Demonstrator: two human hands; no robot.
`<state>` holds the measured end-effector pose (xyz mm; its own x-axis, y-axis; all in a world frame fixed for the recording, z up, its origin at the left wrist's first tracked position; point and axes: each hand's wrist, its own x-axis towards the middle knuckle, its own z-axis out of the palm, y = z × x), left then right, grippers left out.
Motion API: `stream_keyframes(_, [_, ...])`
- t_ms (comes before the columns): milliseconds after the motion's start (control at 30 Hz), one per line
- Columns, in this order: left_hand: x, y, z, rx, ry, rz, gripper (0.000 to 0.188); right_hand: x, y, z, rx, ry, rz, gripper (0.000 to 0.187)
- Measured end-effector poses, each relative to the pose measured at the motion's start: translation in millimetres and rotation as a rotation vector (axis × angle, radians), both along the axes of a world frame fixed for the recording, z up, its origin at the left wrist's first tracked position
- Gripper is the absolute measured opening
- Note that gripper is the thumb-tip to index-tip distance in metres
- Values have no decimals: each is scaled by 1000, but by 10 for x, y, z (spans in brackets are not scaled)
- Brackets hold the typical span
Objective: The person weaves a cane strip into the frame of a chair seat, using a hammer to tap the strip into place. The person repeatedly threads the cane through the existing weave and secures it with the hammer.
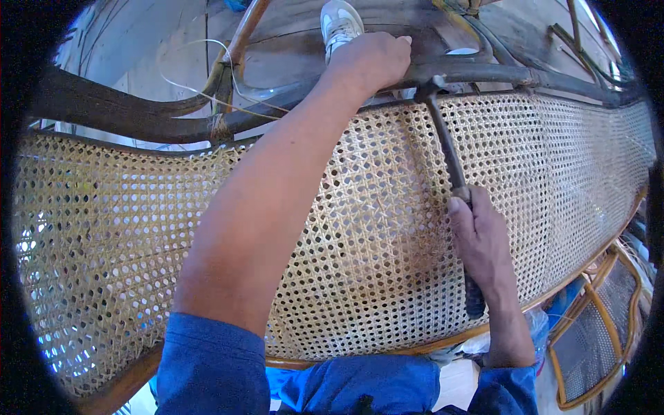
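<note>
My right hand (481, 235) is wrapped round the dark handle of a hammer (449, 149). The hammer's head lies at the far edge of a panel of woven cane webbing (373, 207), beside the dark wooden rail (498, 75). Stretched across the panel, my left arm reaches to that same far edge. There my left hand (377, 61) is curled closed, close to the hammer head. Its fingertips, and whatever they may hold, are hidden behind the hand.
A loose pale cane strand (181, 86) loops up from the rail at the left. Beyond the rail, a white shoe (340, 24) stands on floorboards (277, 52). A smaller cane-panelled frame (559, 373) leans at the lower right, near some clear plastic (537, 324).
</note>
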<state>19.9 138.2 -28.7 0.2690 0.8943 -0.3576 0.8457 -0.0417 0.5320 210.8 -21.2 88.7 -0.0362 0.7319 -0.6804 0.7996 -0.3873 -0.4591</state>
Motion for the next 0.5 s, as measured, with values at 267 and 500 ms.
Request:
stream_keyframes(267, [-12,15,-52,123,139,-149,47,-1,15,53,-35,13,54,28])
stream_keyframes(500, [61,-4,-28,12,82,45,50,48,-87,8,45,85,-74,27])
